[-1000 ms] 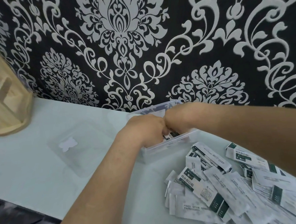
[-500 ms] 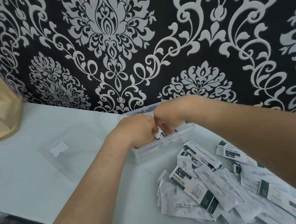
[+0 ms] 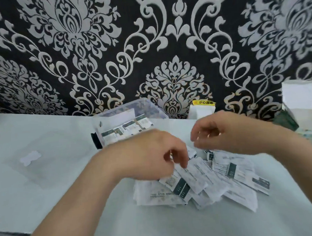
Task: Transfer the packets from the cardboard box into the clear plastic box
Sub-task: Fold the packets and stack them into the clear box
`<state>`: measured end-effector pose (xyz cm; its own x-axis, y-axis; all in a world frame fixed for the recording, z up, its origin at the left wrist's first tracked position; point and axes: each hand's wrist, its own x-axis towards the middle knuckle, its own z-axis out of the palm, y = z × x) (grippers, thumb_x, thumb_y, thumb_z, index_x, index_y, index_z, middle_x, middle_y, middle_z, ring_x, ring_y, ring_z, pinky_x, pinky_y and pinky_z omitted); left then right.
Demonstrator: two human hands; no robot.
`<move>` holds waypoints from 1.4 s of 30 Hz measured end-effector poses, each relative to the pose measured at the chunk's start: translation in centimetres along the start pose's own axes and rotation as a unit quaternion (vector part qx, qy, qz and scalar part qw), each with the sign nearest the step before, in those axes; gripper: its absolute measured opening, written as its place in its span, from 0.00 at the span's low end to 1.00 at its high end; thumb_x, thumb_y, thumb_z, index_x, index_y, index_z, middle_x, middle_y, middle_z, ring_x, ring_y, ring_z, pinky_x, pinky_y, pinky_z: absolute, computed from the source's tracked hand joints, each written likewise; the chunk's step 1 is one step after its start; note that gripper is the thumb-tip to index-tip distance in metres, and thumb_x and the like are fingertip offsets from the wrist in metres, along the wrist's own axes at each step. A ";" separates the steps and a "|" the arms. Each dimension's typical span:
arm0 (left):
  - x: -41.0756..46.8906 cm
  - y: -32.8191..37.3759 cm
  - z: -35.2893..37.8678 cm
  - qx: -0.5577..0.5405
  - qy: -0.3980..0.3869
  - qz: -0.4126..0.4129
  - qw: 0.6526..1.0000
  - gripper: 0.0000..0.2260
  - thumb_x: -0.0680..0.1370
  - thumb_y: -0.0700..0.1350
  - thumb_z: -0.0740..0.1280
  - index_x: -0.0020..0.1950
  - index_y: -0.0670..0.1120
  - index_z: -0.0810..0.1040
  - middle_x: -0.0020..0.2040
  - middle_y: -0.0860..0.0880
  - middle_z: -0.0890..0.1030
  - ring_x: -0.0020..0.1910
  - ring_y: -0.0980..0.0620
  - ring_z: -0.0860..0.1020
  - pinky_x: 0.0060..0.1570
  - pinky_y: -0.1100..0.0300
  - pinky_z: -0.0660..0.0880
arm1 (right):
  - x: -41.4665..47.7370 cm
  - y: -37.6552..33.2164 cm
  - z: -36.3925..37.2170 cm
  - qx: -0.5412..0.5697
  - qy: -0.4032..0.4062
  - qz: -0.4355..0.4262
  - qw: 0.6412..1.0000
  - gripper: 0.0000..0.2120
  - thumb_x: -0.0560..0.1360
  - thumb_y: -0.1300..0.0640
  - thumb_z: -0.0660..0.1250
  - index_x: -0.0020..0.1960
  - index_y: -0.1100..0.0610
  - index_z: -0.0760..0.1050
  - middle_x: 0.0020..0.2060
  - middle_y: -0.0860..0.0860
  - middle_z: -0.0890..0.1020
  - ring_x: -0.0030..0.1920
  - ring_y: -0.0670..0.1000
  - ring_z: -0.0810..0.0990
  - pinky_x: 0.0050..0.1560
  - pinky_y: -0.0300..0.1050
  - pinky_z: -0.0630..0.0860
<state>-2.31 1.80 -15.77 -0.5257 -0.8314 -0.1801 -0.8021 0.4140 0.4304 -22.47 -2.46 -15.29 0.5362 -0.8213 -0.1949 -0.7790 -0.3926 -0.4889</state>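
Less than half done, by my read. The clear plastic box (image 3: 151, 107) sits at 12 o'clock and holds one row of packets (image 3: 126, 127) standing on edge at its near side, w/ room left behind them. A big loose pile of packets (image 3: 212, 182) lies flat on the surface (image 3: 47, 206) at 5 o'clock of the box, so most of the job remains.

Your left grip (image 3: 150, 154) is over the pile's 10 o'clock edge, fingers curled down onto the top packets. It's too blurred to tell if it pinches one. Your right grip (image 3: 231, 133) hovers above the pile's 12 o'clock side, fingers loosely curled, nothing in it.

The clear lid (image 3: 44, 157) lies flat at 9 o'clock, apart from the box. The surface is pale and glossy, backed by black wallpaper (image 3: 165, 44) w/ a white damask pattern. At 3 o'clock there's a white carton (image 3: 298, 95) and a dark green box (image 3: 286, 120). Either is poss. the cardboard box, can't tell. A small yellow-labelled carton (image 3: 202, 109) stands at 1 o'clock.
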 end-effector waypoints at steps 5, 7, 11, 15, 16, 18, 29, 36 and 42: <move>1.8 0.7 6.4 0.117 -0.015 0.001 0.993 0.23 0.70 0.67 0.67 0.58 0.57 0.72 0.55 0.56 0.66 0.58 0.55 0.65 0.57 0.54 0.71 | -1.6 2.7 4.6 -0.087 0.024 0.049 0.995 0.20 0.71 0.38 0.68 0.60 0.45 0.72 0.40 0.40 0.73 0.42 0.40 0.72 0.42 0.38 0.68; 1.9 0.3 7.1 0.126 0.016 -0.028 0.991 0.23 0.71 0.69 0.63 0.54 0.53 0.69 0.53 0.54 0.66 0.56 0.53 0.67 0.52 0.53 0.72 | -1.6 2.5 5.9 -0.094 0.024 0.052 0.994 0.25 0.70 0.37 0.69 0.62 0.47 0.70 0.44 0.41 0.73 0.47 0.45 0.72 0.46 0.42 0.69; 2.5 0.6 8.0 0.188 0.041 -0.050 0.980 0.23 0.71 0.70 0.62 0.49 0.54 0.60 0.53 0.53 0.66 0.53 0.52 0.69 0.44 0.56 0.68 | -1.9 2.6 7.6 -0.124 0.035 0.045 0.991 0.31 0.69 0.39 0.71 0.66 0.49 0.66 0.55 0.50 0.74 0.55 0.53 0.75 0.52 0.47 0.72; 2.9 1.0 7.9 0.188 0.070 -0.053 0.978 0.22 0.73 0.67 0.62 0.55 0.53 0.64 0.54 0.54 0.69 0.52 0.52 0.70 0.41 0.57 0.63 | -1.6 3.0 7.3 0.002 0.053 0.054 0.997 0.33 0.69 0.51 0.74 0.71 0.47 0.65 0.47 0.45 0.75 0.47 0.47 0.73 0.46 0.40 0.72; 3.0 1.2 7.9 0.181 0.079 -0.055 0.979 0.23 0.73 0.68 0.61 0.57 0.53 0.64 0.54 0.55 0.69 0.52 0.53 0.70 0.41 0.57 0.63 | -1.4 3.2 7.3 0.047 0.062 0.062 0.995 0.33 0.70 0.55 0.74 0.71 0.47 0.65 0.44 0.44 0.75 0.44 0.45 0.74 0.43 0.38 0.74; 3.2 1.7 7.9 0.156 0.103 -0.063 0.980 0.26 0.70 0.70 0.62 0.57 0.54 0.63 0.54 0.56 0.68 0.51 0.54 0.69 0.41 0.58 0.62 | -1.0 3.7 7.2 0.140 0.084 0.074 0.984 0.29 0.70 0.61 0.72 0.68 0.48 0.70 0.39 0.46 0.78 0.37 0.43 0.75 0.36 0.35 0.73; 3.5 3.2 7.6 0.110 0.276 0.038 0.954 0.23 0.68 0.64 0.65 0.55 0.52 0.68 0.52 0.55 0.69 0.49 0.54 0.69 0.40 0.58 0.73 | -1.2 3.8 6.0 0.677 0.033 0.125 0.724 0.05 0.70 0.68 0.60 0.44 0.63 0.74 0.34 0.58 0.75 0.33 0.53 0.76 0.35 0.45 0.73; 3.6 3.5 8.5 0.196 0.362 0.126 0.903 0.11 0.69 0.48 0.69 0.47 0.44 0.77 0.45 0.47 0.77 0.43 0.46 0.75 0.31 0.53 0.74 | -1.6 4.0 6.5 0.759 -0.058 0.075 0.644 0.07 0.71 0.59 0.61 0.48 0.59 0.71 0.39 0.55 0.72 0.40 0.52 0.72 0.41 0.47 0.71; 3.8 3.1 8.2 0.113 0.346 0.135 0.922 0.12 0.73 0.51 0.69 0.50 0.45 0.80 0.52 0.49 0.79 0.51 0.49 0.76 0.44 0.54 0.76 | -2.0 3.6 5.7 0.738 0.054 0.068 0.669 0.09 0.74 0.66 0.59 0.52 0.66 0.73 0.38 0.60 0.79 0.36 0.54 0.79 0.35 0.46 0.80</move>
<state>-9.11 2.98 -22.31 -0.4710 -0.6921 0.5469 -0.7488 0.6415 0.1670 -24.46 0.16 -21.53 0.4046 -0.8639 -0.2998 0.3949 0.4608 -0.7948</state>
